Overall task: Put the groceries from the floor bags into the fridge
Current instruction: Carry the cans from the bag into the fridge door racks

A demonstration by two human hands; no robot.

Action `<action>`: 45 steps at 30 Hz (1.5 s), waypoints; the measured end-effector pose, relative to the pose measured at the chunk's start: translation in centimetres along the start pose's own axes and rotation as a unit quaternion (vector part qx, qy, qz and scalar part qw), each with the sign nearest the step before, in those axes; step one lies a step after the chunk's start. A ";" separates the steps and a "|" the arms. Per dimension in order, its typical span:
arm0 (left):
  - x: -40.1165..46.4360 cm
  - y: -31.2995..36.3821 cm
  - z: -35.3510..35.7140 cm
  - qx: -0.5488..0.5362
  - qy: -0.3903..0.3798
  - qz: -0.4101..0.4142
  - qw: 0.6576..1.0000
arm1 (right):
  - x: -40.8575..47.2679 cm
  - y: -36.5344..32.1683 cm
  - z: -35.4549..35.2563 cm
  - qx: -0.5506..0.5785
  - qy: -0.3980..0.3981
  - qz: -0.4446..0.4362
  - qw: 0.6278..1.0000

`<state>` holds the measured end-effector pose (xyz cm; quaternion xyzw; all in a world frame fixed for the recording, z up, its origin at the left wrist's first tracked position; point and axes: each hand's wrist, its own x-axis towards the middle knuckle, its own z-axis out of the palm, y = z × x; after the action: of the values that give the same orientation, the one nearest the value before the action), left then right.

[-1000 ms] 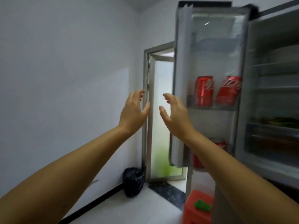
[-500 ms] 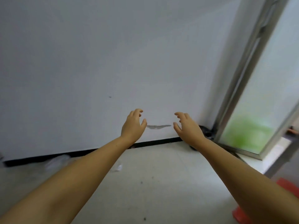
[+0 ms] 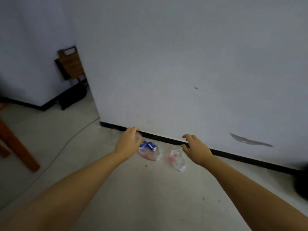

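Two clear plastic bags lie on the floor by the wall's black skirting. The left bag (image 3: 150, 153) holds two blue cans (image 3: 148, 145) and something reddish underneath. The right bag (image 3: 176, 160) looks flat, with red print on it. My left hand (image 3: 127, 141) hovers just left of the left bag, fingers curled and apart, holding nothing. My right hand (image 3: 195, 147) hangs at the top right edge of the right bag, fingers spread and empty. The fridge is out of view.
A white wall (image 3: 183, 72) runs behind the bags. An orange-brown table leg (image 3: 18, 147) stands at the left. A wooden chair (image 3: 71, 65) and a dark object sit in the far corner. A cable (image 3: 70, 140) crosses the grey floor. Something black (image 3: 302, 182) sits at the right edge.
My view has swung from the open fridge door, across the wall, down to the floor bags. Both hands stayed out in front, empty, and are now over the bags.
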<state>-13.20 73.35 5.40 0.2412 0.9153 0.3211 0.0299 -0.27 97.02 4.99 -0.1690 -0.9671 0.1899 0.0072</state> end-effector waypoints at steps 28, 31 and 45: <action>41.4 -22.8 17.1 0.002 -0.253 -0.121 0.960 | 44.6 3.2 22.4 0.065 -0.206 0.153 0.964; 44.5 -26.5 23.3 0.003 -0.289 -0.135 0.948 | 48.6 5.1 28.3 0.064 -0.236 0.156 0.957; 55.0 -52.4 63.7 0.152 -0.307 -0.143 0.928 | 67.8 19.0 69.9 -0.028 -0.224 0.148 0.963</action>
<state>-70.45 99.70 -71.05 0.1964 0.9240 0.0804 0.3181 -63.53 110.43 -70.27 -0.2635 -0.9132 0.1944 -0.2427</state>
